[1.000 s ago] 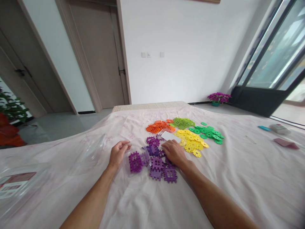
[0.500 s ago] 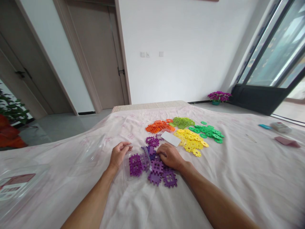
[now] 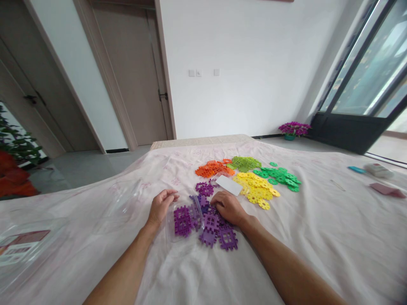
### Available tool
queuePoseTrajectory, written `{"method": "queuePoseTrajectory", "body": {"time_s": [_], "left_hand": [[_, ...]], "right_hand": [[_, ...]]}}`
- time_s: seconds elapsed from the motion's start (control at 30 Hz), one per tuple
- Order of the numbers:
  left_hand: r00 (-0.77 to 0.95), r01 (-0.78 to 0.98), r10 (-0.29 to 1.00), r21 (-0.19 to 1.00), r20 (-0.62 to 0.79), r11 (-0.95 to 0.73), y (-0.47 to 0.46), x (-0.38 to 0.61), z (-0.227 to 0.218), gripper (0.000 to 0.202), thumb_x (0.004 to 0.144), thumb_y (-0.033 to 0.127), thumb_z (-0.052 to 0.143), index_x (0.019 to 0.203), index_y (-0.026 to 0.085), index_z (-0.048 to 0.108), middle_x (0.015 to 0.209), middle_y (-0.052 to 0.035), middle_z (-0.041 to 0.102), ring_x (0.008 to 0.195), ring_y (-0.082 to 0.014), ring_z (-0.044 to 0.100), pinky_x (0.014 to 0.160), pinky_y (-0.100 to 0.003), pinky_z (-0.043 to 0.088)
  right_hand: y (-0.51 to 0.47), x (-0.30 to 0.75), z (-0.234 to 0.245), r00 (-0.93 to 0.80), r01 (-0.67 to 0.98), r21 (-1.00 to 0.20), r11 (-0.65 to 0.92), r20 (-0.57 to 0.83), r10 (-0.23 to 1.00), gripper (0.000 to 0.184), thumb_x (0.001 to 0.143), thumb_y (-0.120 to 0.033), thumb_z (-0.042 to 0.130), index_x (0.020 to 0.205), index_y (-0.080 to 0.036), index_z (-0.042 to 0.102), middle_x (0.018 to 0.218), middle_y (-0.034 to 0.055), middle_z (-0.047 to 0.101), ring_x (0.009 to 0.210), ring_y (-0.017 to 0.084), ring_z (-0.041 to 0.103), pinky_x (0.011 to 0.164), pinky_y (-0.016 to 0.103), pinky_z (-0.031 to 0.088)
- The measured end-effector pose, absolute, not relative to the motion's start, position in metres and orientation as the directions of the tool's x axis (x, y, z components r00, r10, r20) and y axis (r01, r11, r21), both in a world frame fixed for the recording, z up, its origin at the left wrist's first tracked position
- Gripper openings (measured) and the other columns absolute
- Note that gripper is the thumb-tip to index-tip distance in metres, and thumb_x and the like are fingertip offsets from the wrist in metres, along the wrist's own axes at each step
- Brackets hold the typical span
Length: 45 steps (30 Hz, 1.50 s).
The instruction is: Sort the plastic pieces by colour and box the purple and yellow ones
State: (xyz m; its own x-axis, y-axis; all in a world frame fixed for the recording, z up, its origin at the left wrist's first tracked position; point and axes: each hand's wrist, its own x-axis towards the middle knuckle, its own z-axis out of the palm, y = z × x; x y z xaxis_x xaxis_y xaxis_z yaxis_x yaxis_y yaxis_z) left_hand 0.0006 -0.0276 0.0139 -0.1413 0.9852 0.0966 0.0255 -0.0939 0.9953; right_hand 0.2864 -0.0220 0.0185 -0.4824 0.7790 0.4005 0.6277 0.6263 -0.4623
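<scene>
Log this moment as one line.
left hand: beside clear tray | right hand: at purple pile | in tray: purple grids | beyond: orange pile, lime pile, yellow pile

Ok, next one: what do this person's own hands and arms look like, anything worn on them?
The left hand and right hand are ungloved. No sleeve, watch or bracelet shows on the forearms. Fingers are partly hidden, so rings can't be ruled out.
</scene>
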Motion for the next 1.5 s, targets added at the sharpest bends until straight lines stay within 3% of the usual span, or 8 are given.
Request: {"method": "queuePoseTrajectory", "body": {"time_s": [0.53, 0.77, 1.5], "left_hand": [[-0.148, 0.015, 0.989, 1.0, 0.019, -0.017, -0.027, -0.0003, 0.016, 0.041, 0.068, 0.041, 0.066, 0.098, 0.013, 0.067, 0.087, -0.0097, 0.076, 0.085, -0.0223, 0.069, 0.084, -0.034, 0.048], [-0.167, -0.026, 0.986, 1.0, -0.003, -0.001, -0.0288, 0.0008, 0.0194, 0.043, 0.066, 0.042, 0.069, 0.098, 0.014, 0.066, 0.088, -0.0102, 0.076, 0.085, -0.0219, 0.069, 0.083, -0.033, 0.048], [-0.141, 0.051, 0.989, 0.998, 0.034, -0.027, -0.0303, 0.0019, 0.0196, 0.043, 0.068, 0.044, 0.066, 0.098, 0.014, 0.068, 0.088, -0.0106, 0.075, 0.087, -0.0241, 0.069, 0.085, -0.035, 0.049]], "right_hand": [[-0.0195, 0.2885, 0.0135, -0.488, 0.609, -0.452, 0.652, 0.436, 0.757, 0.029, 0.076, -0.002, 0.051, 0.084, -0.021, 0.07, 0.087, 0.0017, 0.069, 0.087, 0.017, 0.061, 0.085, 0.029, 0.046], [-0.0231, 0.287, 0.0216, -0.546, 0.607, -0.387, 0.694, 0.431, 0.718, 0.015, 0.085, -0.012, 0.056, 0.083, -0.022, 0.068, 0.084, 0.0015, 0.069, 0.084, 0.016, 0.06, 0.081, 0.029, 0.045], [-0.0224, 0.2843, 0.0223, -0.52, 0.639, -0.392, 0.662, 0.413, 0.747, 0.017, 0.089, -0.012, 0.053, 0.078, -0.02, 0.065, 0.081, 0.0019, 0.066, 0.082, 0.015, 0.059, 0.08, 0.027, 0.043]]}}
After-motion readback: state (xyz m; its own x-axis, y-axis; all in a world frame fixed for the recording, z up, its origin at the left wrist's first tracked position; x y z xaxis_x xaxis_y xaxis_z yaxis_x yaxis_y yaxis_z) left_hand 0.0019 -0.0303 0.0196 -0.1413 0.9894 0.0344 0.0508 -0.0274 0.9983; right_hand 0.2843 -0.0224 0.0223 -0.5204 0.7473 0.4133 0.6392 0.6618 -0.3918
